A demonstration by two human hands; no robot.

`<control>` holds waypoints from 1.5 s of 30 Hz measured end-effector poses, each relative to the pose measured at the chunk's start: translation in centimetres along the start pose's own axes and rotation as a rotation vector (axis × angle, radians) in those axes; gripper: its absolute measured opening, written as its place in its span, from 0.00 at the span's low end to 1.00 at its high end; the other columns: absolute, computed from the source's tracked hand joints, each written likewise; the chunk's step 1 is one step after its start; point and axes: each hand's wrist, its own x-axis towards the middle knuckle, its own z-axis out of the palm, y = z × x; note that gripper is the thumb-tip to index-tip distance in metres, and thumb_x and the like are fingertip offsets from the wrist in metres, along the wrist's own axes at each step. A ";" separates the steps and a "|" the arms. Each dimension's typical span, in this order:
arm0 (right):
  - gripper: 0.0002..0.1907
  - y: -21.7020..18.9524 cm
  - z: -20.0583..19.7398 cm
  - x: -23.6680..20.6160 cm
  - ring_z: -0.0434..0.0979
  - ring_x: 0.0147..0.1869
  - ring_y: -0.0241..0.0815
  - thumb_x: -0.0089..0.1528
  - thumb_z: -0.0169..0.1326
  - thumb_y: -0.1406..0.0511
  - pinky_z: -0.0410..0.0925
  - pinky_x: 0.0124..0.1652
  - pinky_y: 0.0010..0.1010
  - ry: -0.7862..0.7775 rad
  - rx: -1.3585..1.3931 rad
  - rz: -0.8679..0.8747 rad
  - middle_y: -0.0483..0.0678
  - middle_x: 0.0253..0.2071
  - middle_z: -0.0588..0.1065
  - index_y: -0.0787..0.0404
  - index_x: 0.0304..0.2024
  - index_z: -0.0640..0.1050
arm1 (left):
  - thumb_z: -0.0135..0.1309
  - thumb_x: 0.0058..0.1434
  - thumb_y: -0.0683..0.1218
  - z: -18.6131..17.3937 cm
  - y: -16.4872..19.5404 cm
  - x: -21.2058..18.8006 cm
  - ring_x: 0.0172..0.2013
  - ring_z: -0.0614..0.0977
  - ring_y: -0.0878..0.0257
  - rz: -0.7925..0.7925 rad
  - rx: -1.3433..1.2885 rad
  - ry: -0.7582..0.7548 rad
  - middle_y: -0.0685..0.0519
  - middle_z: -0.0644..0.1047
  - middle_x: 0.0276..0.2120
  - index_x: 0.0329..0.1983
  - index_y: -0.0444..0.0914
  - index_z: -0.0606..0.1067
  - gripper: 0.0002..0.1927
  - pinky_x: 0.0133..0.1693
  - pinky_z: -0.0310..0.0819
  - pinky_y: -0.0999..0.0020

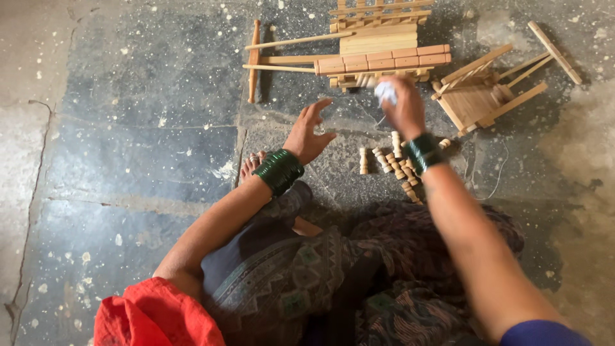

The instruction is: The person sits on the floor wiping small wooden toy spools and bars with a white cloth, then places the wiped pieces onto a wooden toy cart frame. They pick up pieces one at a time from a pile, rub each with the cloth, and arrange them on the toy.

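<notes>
A person seated on a grey, speckled stone floor (147, 147) pinches a small, crumpled white scrap (386, 93) in the closed fingers of the right hand (405, 107), held just below the long side rail of a pale wooden toy cart (378, 45) that lies on the floor near the far edge of the view. Whether the scrap touches the cart cannot be told. The left hand (309, 133) hovers beside it with fingers spread wide and empty, palm turned toward the cart. Both wrists carry stacks of dark green bangles (279, 171).

Under the right wrist, a cluster of small turned wooden pegs (392, 163) lies scattered on the stone, some hidden by the arm. To the right of the cart, a second, smaller wooden frame of slats (490, 93) rests tilted, its loose bars pointing toward the far right corner. A thin string (496, 173) curls on the floor below it. Patterned dark cloth (359, 275) covers the person's folded legs; bare toes (251, 163) show beside the left wrist.
</notes>
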 end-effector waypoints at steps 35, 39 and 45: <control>0.29 0.2 2.5 0.9 0.72 0.65 0.51 0.57 0.53 0.79 0.64 0.64 0.44 -0.522 -0.281 -0.184 0.50 0.65 0.73 0.46 0.56 0.80 | 0.54 0.64 0.44 0.3 -1.5 -0.7 0.51 0.84 0.53 -0.059 -0.173 -0.135 0.44 0.74 0.58 0.59 0.41 0.74 0.18 0.52 0.82 0.60; 0.16 -0.5 1.6 1.6 0.72 0.62 0.52 0.63 0.56 0.64 0.65 0.60 0.45 -0.755 -0.168 0.005 0.54 0.62 0.72 0.51 0.53 0.80 | 0.55 0.64 0.45 0.0 -1.9 -0.8 0.50 0.84 0.53 -0.130 -0.153 -0.138 0.45 0.75 0.58 0.58 0.42 0.75 0.19 0.50 0.82 0.59; 0.17 -0.6 2.4 5.3 0.81 0.53 0.50 0.65 0.59 0.51 0.70 0.58 0.39 -0.786 -0.163 0.301 0.49 0.51 0.82 0.56 0.38 0.84 | 0.55 0.65 0.46 0.0 -2.5 -0.6 0.49 0.84 0.53 -0.087 -0.119 -0.163 0.47 0.77 0.56 0.58 0.44 0.76 0.18 0.50 0.82 0.60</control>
